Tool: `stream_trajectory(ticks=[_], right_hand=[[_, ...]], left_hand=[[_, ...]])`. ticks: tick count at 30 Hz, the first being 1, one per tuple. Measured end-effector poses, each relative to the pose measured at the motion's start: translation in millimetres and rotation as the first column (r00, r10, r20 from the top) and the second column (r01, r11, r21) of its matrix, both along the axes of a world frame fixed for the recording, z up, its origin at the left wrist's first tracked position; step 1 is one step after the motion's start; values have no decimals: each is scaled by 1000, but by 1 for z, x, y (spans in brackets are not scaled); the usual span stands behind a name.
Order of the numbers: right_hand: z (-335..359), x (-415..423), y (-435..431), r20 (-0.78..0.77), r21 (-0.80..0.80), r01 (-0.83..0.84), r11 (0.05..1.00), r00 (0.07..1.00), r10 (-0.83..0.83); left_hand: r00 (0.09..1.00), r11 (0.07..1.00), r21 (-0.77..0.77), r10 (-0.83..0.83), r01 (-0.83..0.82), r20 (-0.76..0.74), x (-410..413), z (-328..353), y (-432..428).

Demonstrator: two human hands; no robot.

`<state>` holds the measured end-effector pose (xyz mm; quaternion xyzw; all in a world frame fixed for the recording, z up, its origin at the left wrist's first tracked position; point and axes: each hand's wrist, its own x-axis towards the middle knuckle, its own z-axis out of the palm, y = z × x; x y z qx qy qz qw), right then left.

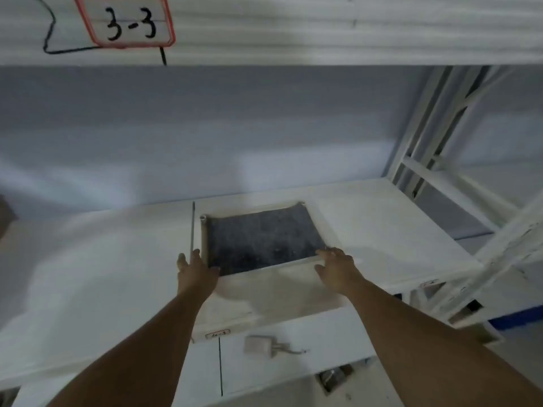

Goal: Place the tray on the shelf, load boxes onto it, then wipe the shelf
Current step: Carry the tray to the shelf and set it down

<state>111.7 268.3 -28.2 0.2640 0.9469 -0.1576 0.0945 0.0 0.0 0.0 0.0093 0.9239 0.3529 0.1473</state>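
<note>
Head view: at the far left, high up, a red-edged label (129,23) reading "3-3" sat on the beam above. Below it the white shelf (88,259) ran across the scene. The left hand (195,270) held the near-left corner of the tray (264,239), its fingers (183,259) lying along the left side and its thumb on the near rim. The tray lay flat on the shelf, a little right of the middle, with a pale rim and a dark lining showing. On the shelf's front edge was a small tag (217,334), and lower down a small white object (260,345), too blurred to name. The right hand (336,267) gripped the tray's near-right corner, fingers bent over the rim. At the far right stood the white frame (426,127).
</note>
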Motion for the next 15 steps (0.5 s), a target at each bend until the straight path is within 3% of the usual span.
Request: stream_trajectory(ticks=[5,11,15], right_hand=[[-1,-14,-4,-49,-119,194,974,978,-201],[2,-23,-6,-174,-317,292,902,917,-358],[13,-26,1,-144,-343,402,849,871,-470]], left_hand=[[998,995,75,60,-63,34,-15,-12,0],[998,999,8,49,-49,39,-19,-14,2],[995,995,16,93,-94,36,-19,-7,5]])
